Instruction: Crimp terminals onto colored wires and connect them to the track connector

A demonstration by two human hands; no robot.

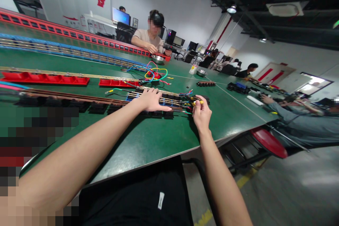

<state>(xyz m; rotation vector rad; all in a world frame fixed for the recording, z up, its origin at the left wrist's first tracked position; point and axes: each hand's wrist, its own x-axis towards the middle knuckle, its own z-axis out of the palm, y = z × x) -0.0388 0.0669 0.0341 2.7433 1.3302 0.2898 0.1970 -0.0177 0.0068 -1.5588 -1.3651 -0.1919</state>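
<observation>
Rests left hand (152, 100), fingers spread, on metal rails (173, 98) across green desk (148, 141); grips yellow tool (198, 102) in right hand (202, 114), beside wires (187, 112) at rails' 3 o'clock end.

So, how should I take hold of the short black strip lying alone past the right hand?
Probably from above, pinching across its narrow width near the middle: the short black strip lies low and lengthwise on the green table, leaving both long sides exposed.
</observation>
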